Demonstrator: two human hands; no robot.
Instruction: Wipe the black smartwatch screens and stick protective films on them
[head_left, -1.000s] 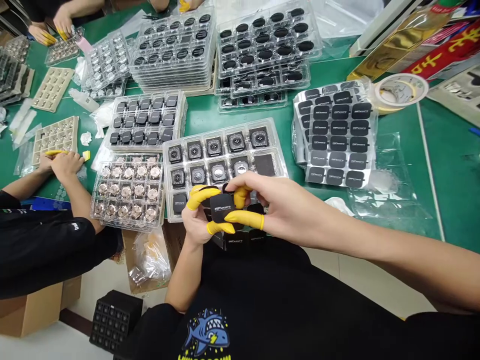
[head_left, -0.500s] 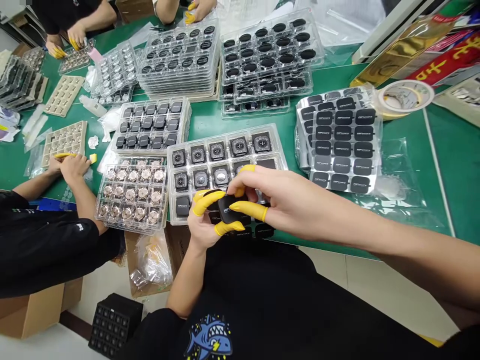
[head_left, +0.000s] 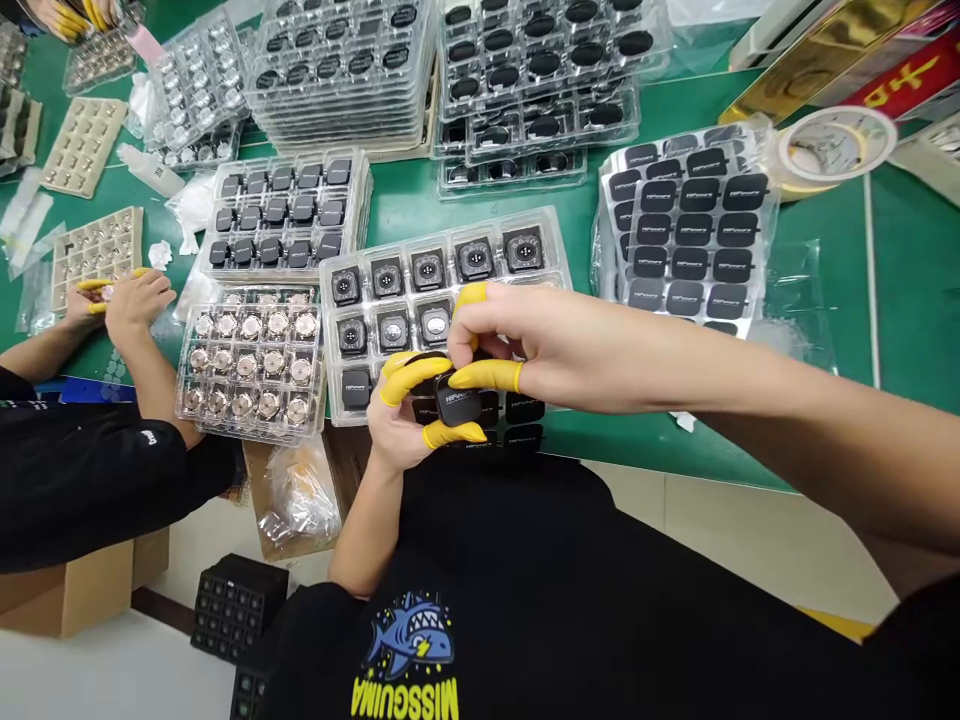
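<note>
A black square watch face (head_left: 459,402) with white lettering is held above the near edge of a clear plastic tray. My left hand (head_left: 396,430), in yellow finger cots, grips it between thumb and fingers from the left and below. From the right, my right hand (head_left: 555,350) has its yellow-covered thumb on the upper edge of the watch face, its other fingers curled behind. Under my hands the tray (head_left: 559,230) holds rows of black watch faces, several with sensor backs up. Black lettered stickers (head_left: 525,408) lie just below the hands, partly covered.
Sticker sheets (head_left: 690,230) and a tape roll (head_left: 836,148) lie to the right. Stacked trays (head_left: 337,120) stand behind; a tray of rose-gold watches (head_left: 247,365) is at left. A co-worker's hands (head_left: 135,300) work at a beige tray (head_left: 97,245). A golden box (head_left: 817,60) stands back right.
The camera view has shifted, so the table appears higher. The watch face's lettered side shows more now, and my right thumb has moved to its upper edge.
</note>
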